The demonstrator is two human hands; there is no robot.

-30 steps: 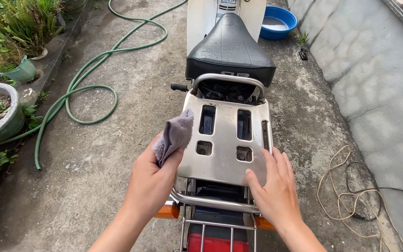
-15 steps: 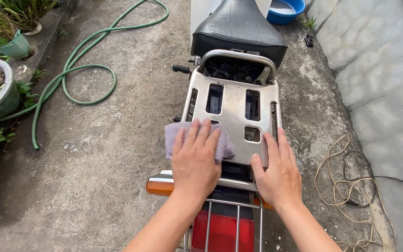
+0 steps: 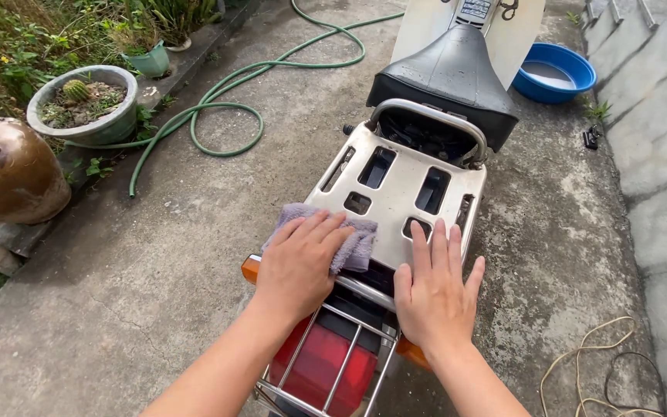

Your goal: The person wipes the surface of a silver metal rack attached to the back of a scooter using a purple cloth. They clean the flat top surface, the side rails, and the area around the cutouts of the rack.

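**Cloth down on the rear rack, both hands flat**

Left hand (image 3: 303,266) presses a grey cloth (image 3: 353,243) onto the near-left corner of the metal rear rack (image 3: 399,193), fingers spread and laid flat on top, not curled round it. Most of the cloth is hidden under the palm; only a crumpled edge shows to the right of the fingers and a strip above them. Right hand (image 3: 434,293) lies open, palm down, on the rack's near-right edge w/ fingers together and pointing away from the camera, holding nothing.

Rack's long axis runs away from the person toward the black seat (image 3: 449,77), tilted slightly to the right in the frame. The scooter's front is cut off by the top edge. Red tail light (image 3: 322,363) sits just below the hands, partly behind a wire guard. Green hose (image 3: 225,116) loops on the concrete to the left, blue basin (image 3: 557,73) to the right of the seat, cactus pot (image 3: 86,104) far left.
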